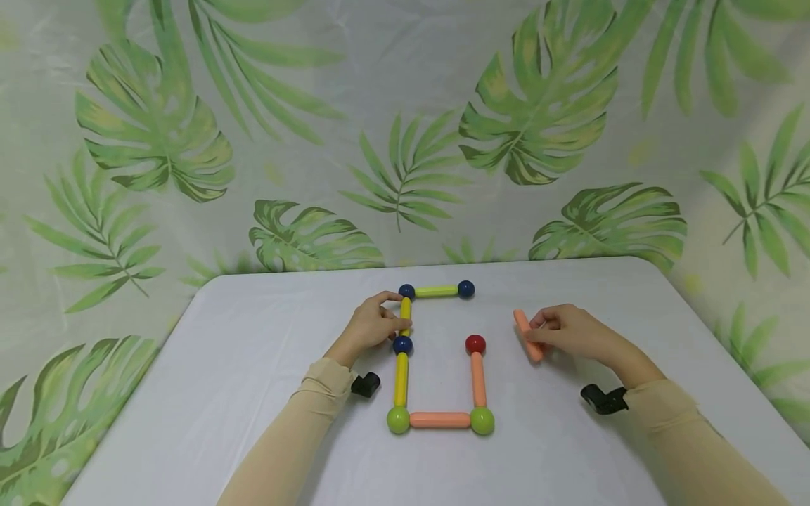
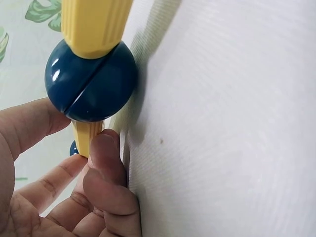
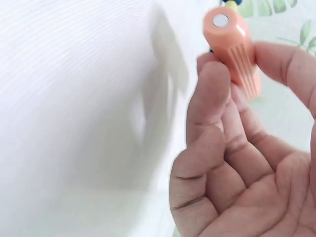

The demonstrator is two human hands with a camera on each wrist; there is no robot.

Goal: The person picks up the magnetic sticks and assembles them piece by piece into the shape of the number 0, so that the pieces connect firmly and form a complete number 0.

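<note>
My left hand holds the upper yellow magnetic rod on the left side of a ball-and-rod outline. In the left wrist view, thumb and fingers lie on either side of that rod, just beyond a blue ball. My right hand pinches a loose orange magnetic rod between thumb and fingers, to the right of the outline. The right wrist view shows this rod's end with a round metal disc. A red ball tops the orange rod standing nearest that hand.
Two green balls form the near corners, joined by an orange rod. At the far side a yellow-green rod runs to a dark blue ball. A white cloth covers the table; a leaf-print curtain hangs behind.
</note>
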